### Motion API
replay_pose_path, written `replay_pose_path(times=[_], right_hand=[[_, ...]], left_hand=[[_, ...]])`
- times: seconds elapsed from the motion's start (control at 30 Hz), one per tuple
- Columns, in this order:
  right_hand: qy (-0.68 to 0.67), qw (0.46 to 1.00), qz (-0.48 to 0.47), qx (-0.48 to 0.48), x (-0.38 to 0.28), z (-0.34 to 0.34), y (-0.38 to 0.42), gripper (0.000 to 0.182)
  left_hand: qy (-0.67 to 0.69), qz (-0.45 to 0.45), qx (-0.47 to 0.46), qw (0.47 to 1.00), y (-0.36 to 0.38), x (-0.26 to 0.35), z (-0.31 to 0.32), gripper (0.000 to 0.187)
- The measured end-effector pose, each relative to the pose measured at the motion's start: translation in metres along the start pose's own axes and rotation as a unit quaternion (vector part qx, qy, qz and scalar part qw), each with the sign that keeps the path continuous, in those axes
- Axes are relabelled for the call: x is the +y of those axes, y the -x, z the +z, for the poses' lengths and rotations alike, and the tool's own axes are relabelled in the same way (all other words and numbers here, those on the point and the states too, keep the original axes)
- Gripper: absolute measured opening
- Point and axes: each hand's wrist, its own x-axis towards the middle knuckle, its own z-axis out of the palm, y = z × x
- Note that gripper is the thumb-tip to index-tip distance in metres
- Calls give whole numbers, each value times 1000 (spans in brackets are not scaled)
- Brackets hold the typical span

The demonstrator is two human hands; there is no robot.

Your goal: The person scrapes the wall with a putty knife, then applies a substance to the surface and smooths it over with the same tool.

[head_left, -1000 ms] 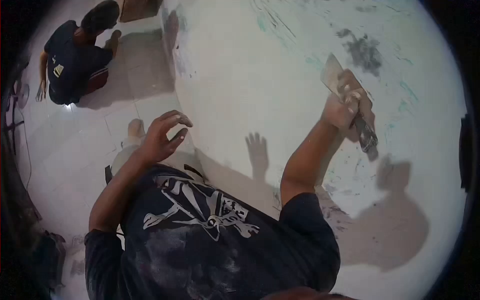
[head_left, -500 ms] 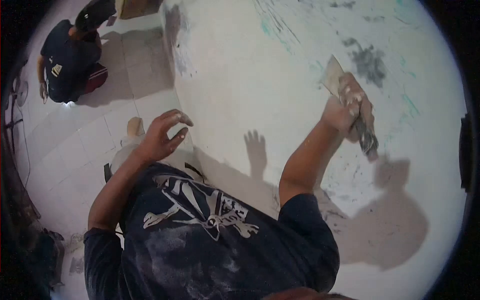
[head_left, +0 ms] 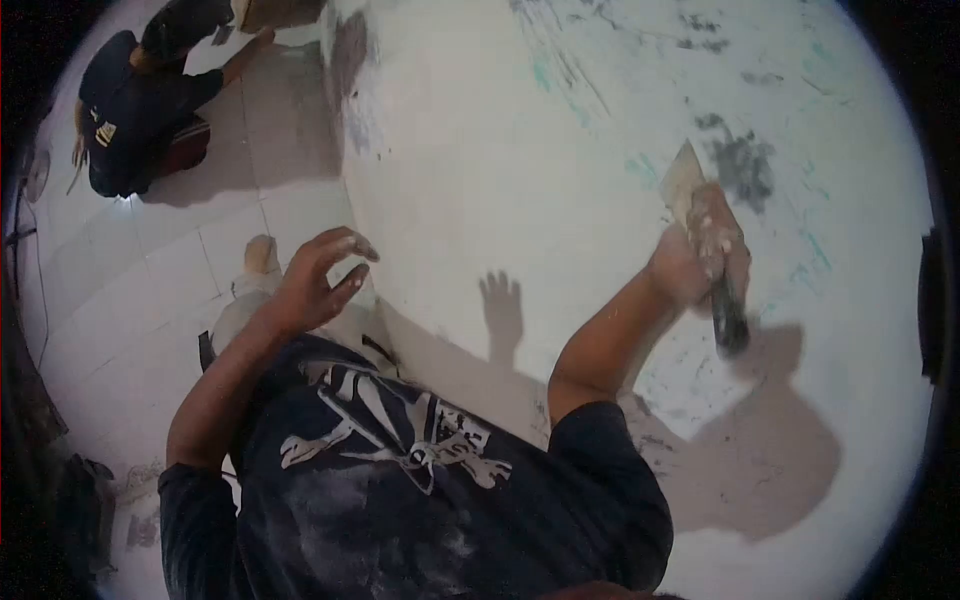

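My right hand (head_left: 705, 245) is wrapped round the dark handle of a putty knife (head_left: 683, 180), whose pale blade points up along the wall. White residue coats the fingers. The wall (head_left: 450, 150) is whitish, with a dark grey patch (head_left: 742, 170) just right of the blade and green streaks around it. In front of my body hangs my left hand (head_left: 325, 278), fingers curved and apart, nothing between them. Its fingertips also carry white residue, and it is clear of the wall.
At upper left a co-worker (head_left: 140, 115) crouches on the tiled floor (head_left: 150, 270), one arm stretched toward a brownish object (head_left: 280, 12) by the wall. A cable (head_left: 40, 270) and dark items (head_left: 85, 500) lie along the left edge. My bare foot (head_left: 260, 253) rests on the tiles.
My right hand and the putty knife have moved slightly down, and the knife has turned more upright. The co-worker has stretched an arm out. My left hand has barely moved.
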Motion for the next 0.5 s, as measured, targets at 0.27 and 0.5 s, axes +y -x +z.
replay_pose_path(times=[0.27, 0.5], right_hand=[[29, 996, 7, -79, 0, 6, 0, 21], [94, 995, -26, -8, 6, -23, 5, 21]], left_hand=[[34, -68, -27, 997, -1, 10, -12, 20], [25, -53, -40, 998, 6, 1, -14, 25]])
